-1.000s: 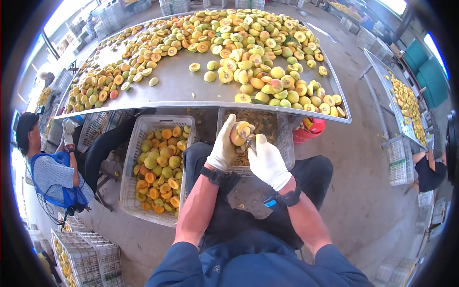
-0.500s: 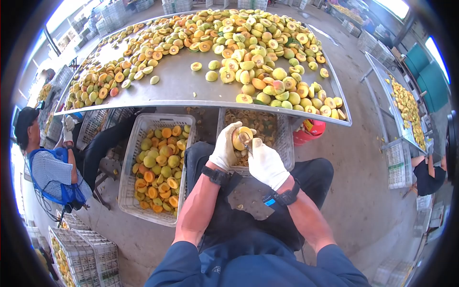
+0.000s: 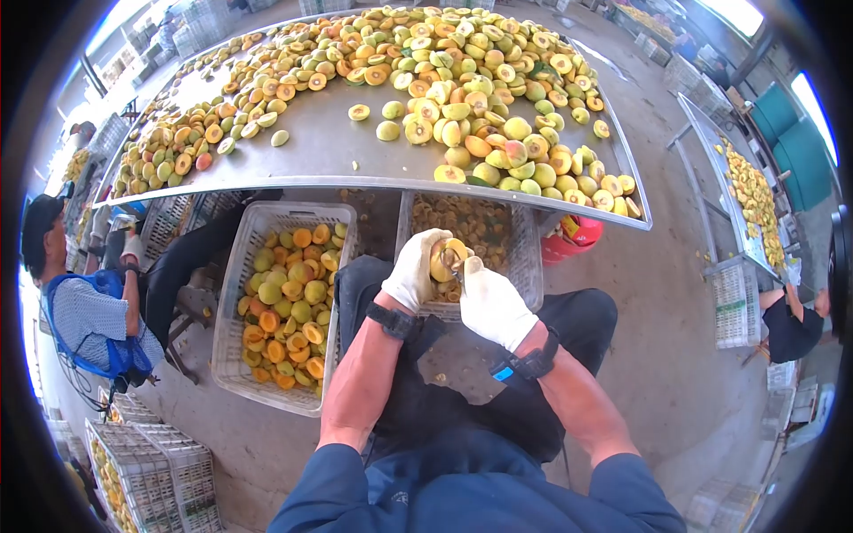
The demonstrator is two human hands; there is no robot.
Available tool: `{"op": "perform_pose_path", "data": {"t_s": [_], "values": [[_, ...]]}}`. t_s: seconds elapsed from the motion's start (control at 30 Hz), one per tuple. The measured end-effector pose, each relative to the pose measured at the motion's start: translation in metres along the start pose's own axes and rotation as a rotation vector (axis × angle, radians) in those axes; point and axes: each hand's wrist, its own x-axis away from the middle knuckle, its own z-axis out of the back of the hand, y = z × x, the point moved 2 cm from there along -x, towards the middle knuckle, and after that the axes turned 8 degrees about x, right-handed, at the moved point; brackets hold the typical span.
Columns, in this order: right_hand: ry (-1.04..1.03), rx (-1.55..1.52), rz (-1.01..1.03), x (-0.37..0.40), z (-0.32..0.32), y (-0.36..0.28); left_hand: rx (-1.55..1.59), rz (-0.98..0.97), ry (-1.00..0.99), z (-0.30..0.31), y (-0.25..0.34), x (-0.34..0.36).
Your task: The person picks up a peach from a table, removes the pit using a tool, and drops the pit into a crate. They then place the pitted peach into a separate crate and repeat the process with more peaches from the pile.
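Note:
My left hand (image 3: 418, 274), in a white glove, is closed around a halved yellow peach (image 3: 442, 263), its cut face turned toward my right hand. The gloved right hand (image 3: 490, 298) grips a small metal pitting tool (image 3: 458, 269); its tip is at the middle of the cut face, and most of the handle is hidden in my fingers. Both hands are held above my lap, over the near edge of a crate (image 3: 530, 258) with pits and scraps in it. To the left stands a white crate (image 3: 227, 342) of peach halves, several showing hollow orange centres.
A metal table (image 3: 311, 151) piled with halved peaches (image 3: 480, 89) spans the front. Beneath its right side is a red bag (image 3: 576, 235). A person in a blue vest (image 3: 93, 320) sits at left; another person (image 3: 793, 324) sits far right beside a second table (image 3: 720, 191).
The tool has shifted slightly in the cut face, and both hands have moved a little. The whole view has shifted slightly. The person at left has moved an arm.

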Motion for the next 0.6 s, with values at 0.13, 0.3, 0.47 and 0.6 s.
{"op": "perform_pose_path", "data": {"t_s": [0.13,0.3,0.47,0.6], "values": [[-0.113,-0.012,-0.075,0.002,0.001,0.0,-0.123,-0.128,0.147,0.0,0.003,0.002],[-0.072,0.089,0.028,0.018,-0.013,0.013,-0.786,-0.375,-0.049,0.043,-0.001,-0.036],[0.072,-0.134,-0.162,0.006,0.0,0.015,-0.208,-0.138,-0.162,-0.029,0.005,0.02],[-0.201,-1.041,-0.443,-0.009,0.008,0.004,-0.576,-0.727,-0.106,-0.021,-0.011,0.002]]}}
